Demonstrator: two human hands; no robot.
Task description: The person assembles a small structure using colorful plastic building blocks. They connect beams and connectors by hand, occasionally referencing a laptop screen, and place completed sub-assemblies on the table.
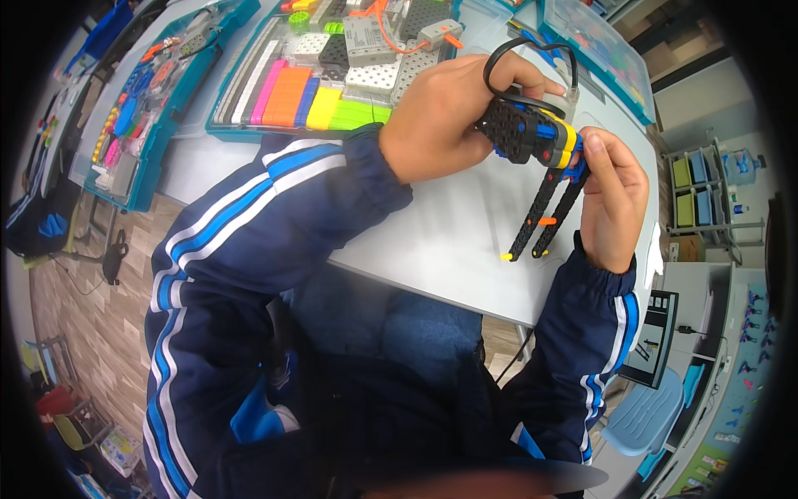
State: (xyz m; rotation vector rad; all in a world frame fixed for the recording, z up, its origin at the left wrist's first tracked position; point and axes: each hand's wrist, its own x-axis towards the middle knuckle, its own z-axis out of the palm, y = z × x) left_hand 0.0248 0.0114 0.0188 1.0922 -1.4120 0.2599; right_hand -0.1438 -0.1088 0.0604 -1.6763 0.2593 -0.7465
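Note:
A model built of toy construction parts hangs above the white table, held in both my hands. Its body is a black perforated block [517, 131] with yellow and blue pieces along the right side. Two long black beams [533, 218] reach down from it, with an orange pin [546, 221] and yellow ends. My left hand [445, 116] is closed round the body from the left, its fingertips partly hidden behind it. The fingers of my right hand [613, 187] pinch the blue parts where the beams join. A black cable [492, 60] loops over the top.
On the white table [416, 249], a teal-edged box [218, 125] of colourful sorted parts lies beyond my left hand. Another parts box [137, 187] stands left, and a lidded box [642, 100] far right. A monitor [662, 333] and blue chair [644, 416] are at right.

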